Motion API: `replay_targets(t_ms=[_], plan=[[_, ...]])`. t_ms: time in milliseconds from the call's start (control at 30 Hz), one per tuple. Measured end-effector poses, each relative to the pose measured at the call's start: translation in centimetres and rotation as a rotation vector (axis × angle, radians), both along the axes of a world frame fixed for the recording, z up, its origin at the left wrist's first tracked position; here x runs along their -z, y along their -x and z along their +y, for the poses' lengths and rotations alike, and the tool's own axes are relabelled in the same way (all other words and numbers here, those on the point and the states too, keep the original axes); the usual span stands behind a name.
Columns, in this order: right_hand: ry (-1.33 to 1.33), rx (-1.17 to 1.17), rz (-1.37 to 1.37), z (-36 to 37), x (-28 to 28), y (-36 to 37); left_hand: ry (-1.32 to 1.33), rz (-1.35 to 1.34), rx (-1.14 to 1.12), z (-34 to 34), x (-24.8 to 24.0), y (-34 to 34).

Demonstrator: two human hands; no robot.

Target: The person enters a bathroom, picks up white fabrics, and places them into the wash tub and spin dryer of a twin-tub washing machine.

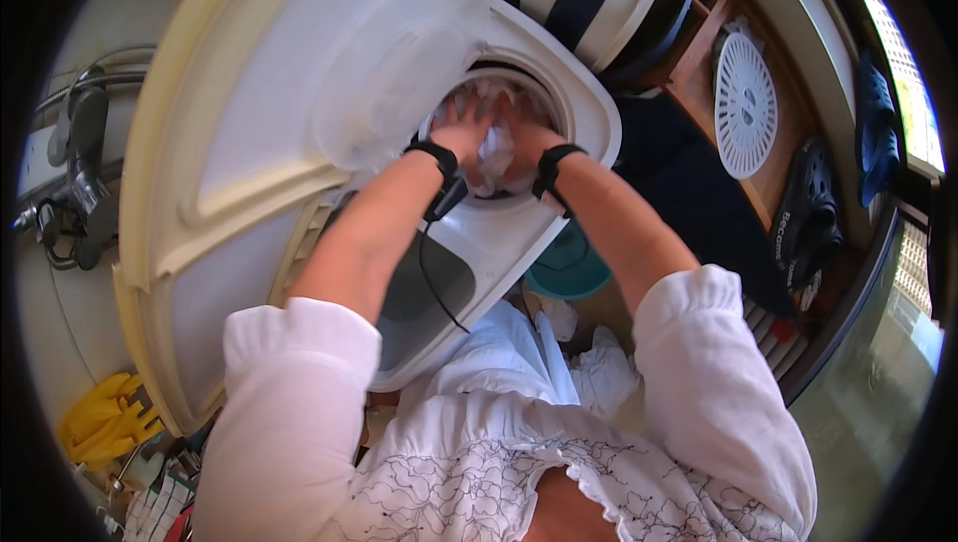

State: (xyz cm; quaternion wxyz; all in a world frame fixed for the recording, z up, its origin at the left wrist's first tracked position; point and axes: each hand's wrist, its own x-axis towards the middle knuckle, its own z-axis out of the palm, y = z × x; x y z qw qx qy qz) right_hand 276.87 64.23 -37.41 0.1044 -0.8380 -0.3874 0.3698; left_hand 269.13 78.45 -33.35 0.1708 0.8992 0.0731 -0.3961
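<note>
Both my arms reach into the round tub (573, 108) of a white washing machine. My left hand (462, 130) presses down inside it, fingers spread. Beside it, my right hand (526, 135) also lies palm down with its fingers stretched forward. Between and beneath them is pale, crumpled material (495, 150), which looks like cloth or thin plastic; I cannot tell which. The palms hide part of it. A clear round plastic lid (384, 78) stands raised at the tub's left, against the big open cover (264, 73) with yellowed edges. Black bands with small devices sit on both wrists.
A teal basin (569, 265) and crumpled white cloth (605, 374) lie below the machine. At right are a wooden shelf (699, 73), a white slotted oval disc (745, 106) and dark clogs (810, 208). Yellow gloves (105, 422) and a wall tap (88, 143) are at left.
</note>
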Motion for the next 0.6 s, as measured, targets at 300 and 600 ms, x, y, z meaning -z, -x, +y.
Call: replay_targets(t_ms=[300, 600], plan=[[0.234, 0.197, -0.288, 3.2, 5.6, 0.7, -0.241, -0.21, -0.039, -0.9, 9.3, -1.3], [0.142, 0.443, -0.265, 4.6, 8.2, 0.6, 0.1, -0.24, -0.349, 0.9, 15.8, -0.1]])
